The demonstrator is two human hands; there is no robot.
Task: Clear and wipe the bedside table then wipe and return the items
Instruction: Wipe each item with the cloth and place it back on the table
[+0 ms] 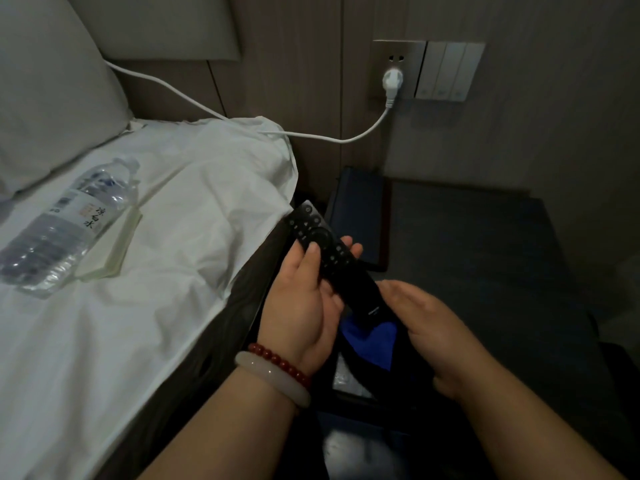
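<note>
Both bare forearms reached forward and inward. The left hand (304, 299) was palm up, thumb pressed down and fingers curled in a grip, two bracelets on its wrist. The right hand (429, 327) was cupped sideways just beside it, fingers bent together.

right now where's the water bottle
In the head view, the water bottle lies on its side on the white bed sheet, far left, beside the pillow.

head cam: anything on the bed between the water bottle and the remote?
Only rumpled white sheet lies between the water bottle and the remote in the head view; a clear tray sits under the bottle.
</note>
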